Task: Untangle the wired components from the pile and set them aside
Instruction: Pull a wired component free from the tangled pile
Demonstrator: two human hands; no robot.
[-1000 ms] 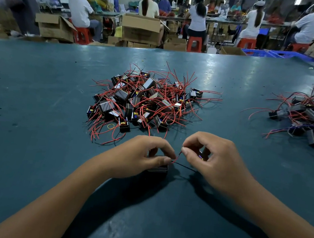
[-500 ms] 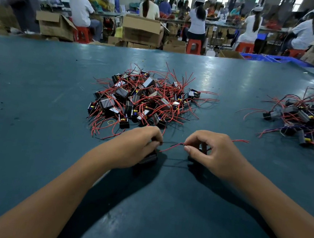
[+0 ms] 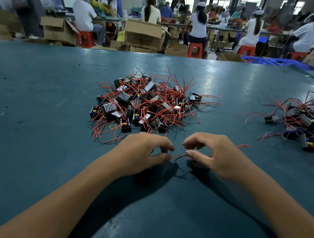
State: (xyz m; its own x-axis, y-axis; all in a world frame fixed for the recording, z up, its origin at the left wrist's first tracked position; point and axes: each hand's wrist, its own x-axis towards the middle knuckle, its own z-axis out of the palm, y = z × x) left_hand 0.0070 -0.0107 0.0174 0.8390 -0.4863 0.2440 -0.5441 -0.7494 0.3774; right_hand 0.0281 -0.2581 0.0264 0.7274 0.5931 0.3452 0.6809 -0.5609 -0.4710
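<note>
A tangled pile (image 3: pixel 146 103) of small black box components with red wires lies mid-table. Just in front of it my left hand (image 3: pixel 141 152) pinches the red and black wires (image 3: pixel 179 157) that run across to my right hand (image 3: pixel 217 156). My right hand curls over a small black component (image 3: pixel 200 166) resting on the table, thumb on its wires. A red wire end (image 3: pixel 243 145) sticks out to the right behind my right hand. What my left palm covers is hidden.
A second, looser heap of wired components (image 3: pixel 308 127) sits at the right side of the green table (image 3: pixel 32 122). Beyond the far table edge are cardboard boxes (image 3: pixel 143 34), red stools and several seated people at benches.
Both hands have dropped lower toward the table. The stretched wire between them has gone slack into a small arch, and the black component now shows under my right hand.
</note>
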